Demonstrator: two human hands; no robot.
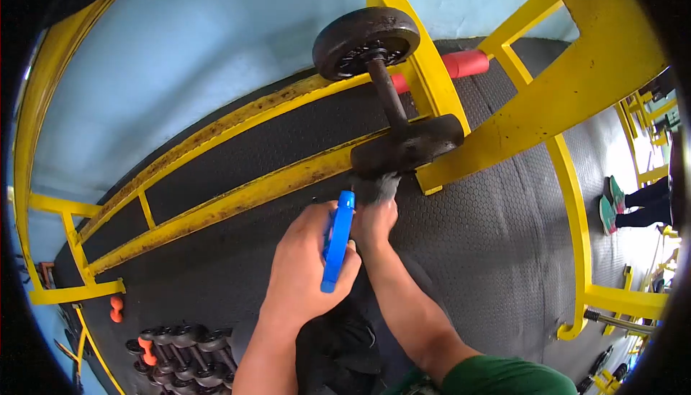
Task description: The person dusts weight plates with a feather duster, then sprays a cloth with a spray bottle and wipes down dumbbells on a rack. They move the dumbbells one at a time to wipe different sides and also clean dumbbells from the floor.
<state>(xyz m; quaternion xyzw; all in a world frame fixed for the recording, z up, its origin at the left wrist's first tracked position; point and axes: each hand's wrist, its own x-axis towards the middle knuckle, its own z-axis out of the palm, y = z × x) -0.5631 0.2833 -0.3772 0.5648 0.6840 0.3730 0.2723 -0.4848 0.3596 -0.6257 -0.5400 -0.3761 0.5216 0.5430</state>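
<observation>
The left hand (306, 269) is closed around a blue flat-handled tool (337, 240), held upright with its upper end near the lower weight plate; what kind of tool it is cannot be told. The right hand (374, 221) is closed on a grey cloth (376, 188), which is pressed against the underside of the near plate (407, 149) of a dark, worn dumbbell (389, 96).

The dumbbell is seen to rest across the two rusted yellow rails (237, 157) of a steel rack, one plate past the far rail and one at the near rail, the bar spanning between them. It lies close to a yellow upright (425, 71). A red foam roller pad (461, 64) is visible just behind that upright.

Judgement: the step in hand appears to be wiping of the near plate, with contact already made by the cloth. The next move would call for the cloth to be worked around the plate rim while the dumbbell is kept from rolling along the rails; the tool hand is occupied and cannot steady it.

Below, black rubber floor matting (497, 237) is noted. A set of small dumbbells (183, 355) lies at the lower left, with an orange one (116, 309) apart from them. Another person's legs and shoes (633, 204) are seen at the right edge.
</observation>
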